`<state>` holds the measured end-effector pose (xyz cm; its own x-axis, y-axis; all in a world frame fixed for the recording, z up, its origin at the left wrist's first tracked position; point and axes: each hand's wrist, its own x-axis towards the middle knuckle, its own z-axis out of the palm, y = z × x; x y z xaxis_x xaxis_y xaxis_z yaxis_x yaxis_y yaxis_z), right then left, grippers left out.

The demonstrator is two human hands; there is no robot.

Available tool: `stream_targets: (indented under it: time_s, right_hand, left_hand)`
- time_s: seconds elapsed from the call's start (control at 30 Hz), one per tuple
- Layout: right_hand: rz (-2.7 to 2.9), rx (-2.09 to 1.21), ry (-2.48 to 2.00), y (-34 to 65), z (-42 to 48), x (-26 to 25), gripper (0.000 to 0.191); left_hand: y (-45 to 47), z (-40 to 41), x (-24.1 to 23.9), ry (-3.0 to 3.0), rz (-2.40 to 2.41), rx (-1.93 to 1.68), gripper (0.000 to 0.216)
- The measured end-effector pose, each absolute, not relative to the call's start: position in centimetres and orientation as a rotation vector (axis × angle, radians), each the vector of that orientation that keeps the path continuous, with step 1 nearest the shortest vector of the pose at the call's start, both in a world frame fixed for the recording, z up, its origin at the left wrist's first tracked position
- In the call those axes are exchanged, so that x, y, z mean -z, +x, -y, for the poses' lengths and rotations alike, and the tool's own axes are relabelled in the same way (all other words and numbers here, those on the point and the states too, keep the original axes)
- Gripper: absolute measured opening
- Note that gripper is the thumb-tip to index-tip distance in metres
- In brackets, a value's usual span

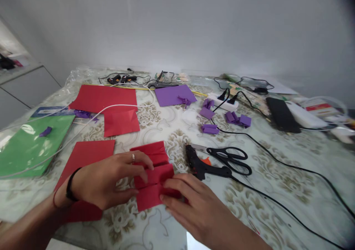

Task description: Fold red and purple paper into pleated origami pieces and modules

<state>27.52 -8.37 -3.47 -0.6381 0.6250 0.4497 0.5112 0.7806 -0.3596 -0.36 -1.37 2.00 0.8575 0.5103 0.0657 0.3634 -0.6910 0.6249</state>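
A red piece of paper [155,176] with several creases across it lies in front of me. My left hand [111,176], wearing a ring and a black wristband, reaches over its left side. The fingers are curved and apart, with the tips on or just above the paper. On the right edge of the same paper, my right hand [191,202] pinches it between thumb and fingers. Under my left wrist is a flat red sheet [85,161]. A glue gun [205,165] and black-handled scissors [230,155] lie together to the right.
Folded purple paper pieces [210,128] lie near a white power strip [223,102]. Behind are a purple sheet [174,95] and a large red sheet [105,96]. A green pack [33,142] sits left. A black cable [277,161] crosses the right; a white cord [83,126] crosses the left.
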Motion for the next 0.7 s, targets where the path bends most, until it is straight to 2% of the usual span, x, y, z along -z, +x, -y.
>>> stream_targets:
  time_s: [0.1,0.23,0.37,0.57,0.7]
  right_hand:
    - [2.433,-0.444,-0.851,27.2,8.2,3.7,0.017]
    - [2.322,-0.36,-0.944,27.6,8.4,3.8,0.024]
    - [2.328,-0.421,-0.986,27.7,8.4,4.1,0.03]
    - [2.336,-0.383,-0.943,27.5,8.2,4.2,0.022]
    - [2.269,-0.329,-0.925,27.5,8.3,3.8,0.023]
  left_hand:
    - [-0.1,1.0,-0.8,2.407,-0.627,-0.358,0.03]
    - [0.2,0.9,0.1,2.431,-0.655,-0.389,0.035]
    - [0.6,1.0,0.3,2.42,-0.73,-0.375,0.029]
    - [1.0,1.2,0.5,2.294,-0.801,-0.419,0.022]
    - [1.1,1.3,0.4,2.192,-0.823,-0.485,0.02]
